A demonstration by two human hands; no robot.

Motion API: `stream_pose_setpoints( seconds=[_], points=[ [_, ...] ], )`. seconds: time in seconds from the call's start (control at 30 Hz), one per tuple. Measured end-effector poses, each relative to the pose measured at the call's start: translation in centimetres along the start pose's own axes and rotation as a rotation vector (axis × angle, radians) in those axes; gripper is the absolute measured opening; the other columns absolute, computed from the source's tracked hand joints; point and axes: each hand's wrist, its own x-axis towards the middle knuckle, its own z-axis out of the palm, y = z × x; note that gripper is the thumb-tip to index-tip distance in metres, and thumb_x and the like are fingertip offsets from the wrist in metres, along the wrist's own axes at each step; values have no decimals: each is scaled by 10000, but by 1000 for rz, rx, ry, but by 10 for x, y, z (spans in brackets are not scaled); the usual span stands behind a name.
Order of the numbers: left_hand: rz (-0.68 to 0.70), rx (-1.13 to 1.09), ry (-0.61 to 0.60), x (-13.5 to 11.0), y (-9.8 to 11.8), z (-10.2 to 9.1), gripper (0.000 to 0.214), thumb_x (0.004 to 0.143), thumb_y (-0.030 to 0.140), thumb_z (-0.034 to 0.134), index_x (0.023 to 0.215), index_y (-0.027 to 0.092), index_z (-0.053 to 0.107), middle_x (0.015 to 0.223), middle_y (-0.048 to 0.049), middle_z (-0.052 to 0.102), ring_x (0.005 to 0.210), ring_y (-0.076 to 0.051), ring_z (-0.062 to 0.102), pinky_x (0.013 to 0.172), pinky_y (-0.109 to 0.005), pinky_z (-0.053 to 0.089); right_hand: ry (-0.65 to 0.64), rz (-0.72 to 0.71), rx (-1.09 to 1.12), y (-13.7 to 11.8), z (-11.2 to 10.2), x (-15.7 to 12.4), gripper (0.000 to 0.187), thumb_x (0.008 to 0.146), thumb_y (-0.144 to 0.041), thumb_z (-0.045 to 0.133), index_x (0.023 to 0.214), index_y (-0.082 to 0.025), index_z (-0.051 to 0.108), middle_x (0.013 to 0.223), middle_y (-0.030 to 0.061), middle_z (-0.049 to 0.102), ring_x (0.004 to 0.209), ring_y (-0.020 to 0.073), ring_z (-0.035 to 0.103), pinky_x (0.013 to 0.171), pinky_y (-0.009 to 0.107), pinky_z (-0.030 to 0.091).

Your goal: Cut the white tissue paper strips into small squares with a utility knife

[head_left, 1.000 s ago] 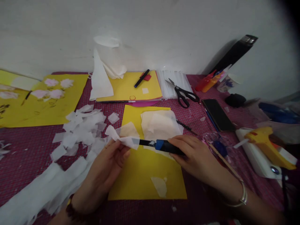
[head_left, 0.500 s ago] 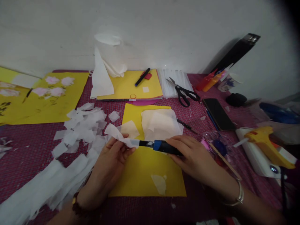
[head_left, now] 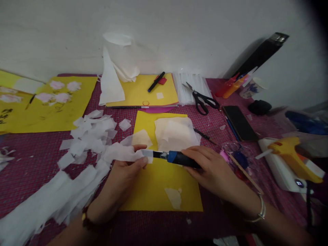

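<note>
My left hand (head_left: 125, 174) pinches a strip of white tissue paper (head_left: 120, 153) and wraps it round the tip of a black and blue marker pen (head_left: 176, 158). My right hand (head_left: 207, 169) grips the pen's barrel, holding it level above a yellow paper sheet (head_left: 153, 188) on the red checked tablecloth. Cream tissue pieces (head_left: 175, 133) lie on that sheet behind the pen.
Cut white tissue squares (head_left: 89, 135) and long strips (head_left: 46, 205) lie at left. A yellow sheet with pink tissue flowers (head_left: 48, 102) sits far left. Scissors (head_left: 202, 100), a phone (head_left: 239, 123), a yellow glue gun (head_left: 292, 155), glue bottles (head_left: 229, 89) and another yellow sheet with a pen (head_left: 156, 82) lie behind.
The tissue has been drawn tighter and flatter along the pen's tip; my left thumb has slid on top of it. Both hands have shifted slightly left.
</note>
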Motion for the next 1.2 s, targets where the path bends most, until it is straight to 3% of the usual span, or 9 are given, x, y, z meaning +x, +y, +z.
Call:
stream_pose_setpoints(
  seconds=[0.07,0.17,0.27,0.53,0.73,0.87,1.03,1.13,1.2],
  points=[
    [2,105,-38,1,-1,-2,197,666,330,763,767,181,683,616,27,599,588,-114,517,556,-220,380,-2,-3,-3,0,0,0,298,880,-178,606,1174,-209,562,1067,93,681,950,239,641,810,391,543],
    [-13,225,-51,2,-1,-5,314,698,416,715,543,174,588,561,16,552,548,-115,471,518,-232,350,13,3,2,1,0,-1,297,882,-179,601,1174,-206,561,1061,95,680,948,239,641,812,392,544],
    [-37,296,-35,2,0,-8,370,715,462,687,508,182,563,517,22,517,498,-109,422,478,-235,314,18,18,26,1,-1,-1,291,883,-182,598,1172,-203,566,1058,94,681,946,237,642,811,396,546],
    [-38,322,-37,-1,8,-7,334,706,406,707,484,190,582,478,8,518,453,-117,401,434,-238,293,-65,45,123,-1,-2,0,363,871,-142,584,1229,-194,555,1117,89,673,1002,213,633,873,376,537],
    [148,294,-24,-1,9,-11,139,707,301,764,734,218,656,664,24,568,622,-137,477,576,-228,384,-19,-3,89,4,-5,-1,337,886,-157,576,1219,-196,553,1116,92,677,995,222,634,857,384,523],
    [304,245,-88,-6,13,-12,90,729,256,747,681,227,677,854,-14,644,794,-172,552,737,-243,439,61,-88,23,8,-7,0,274,911,-194,577,1184,-201,562,1071,89,690,953,230,633,817,392,494],
    [310,152,-178,-14,19,-6,195,741,197,728,610,212,585,767,-9,617,709,-144,522,651,-226,415,66,-67,57,8,-7,-1,277,911,-192,576,1186,-219,557,1072,75,680,964,221,620,819,378,482],
    [219,124,-106,-12,15,-4,130,713,175,724,791,243,645,670,24,598,621,-132,490,578,-218,389,18,-34,108,5,-6,-1,299,897,-178,569,1195,-212,560,1096,79,669,989,218,620,841,372,497],
    [126,174,-54,-8,11,-5,94,707,180,703,781,225,666,631,22,595,602,-137,497,564,-226,389,-3,-12,129,4,-5,0,311,885,-165,572,1192,-207,563,1097,80,669,990,217,624,851,371,506]
  ],
)
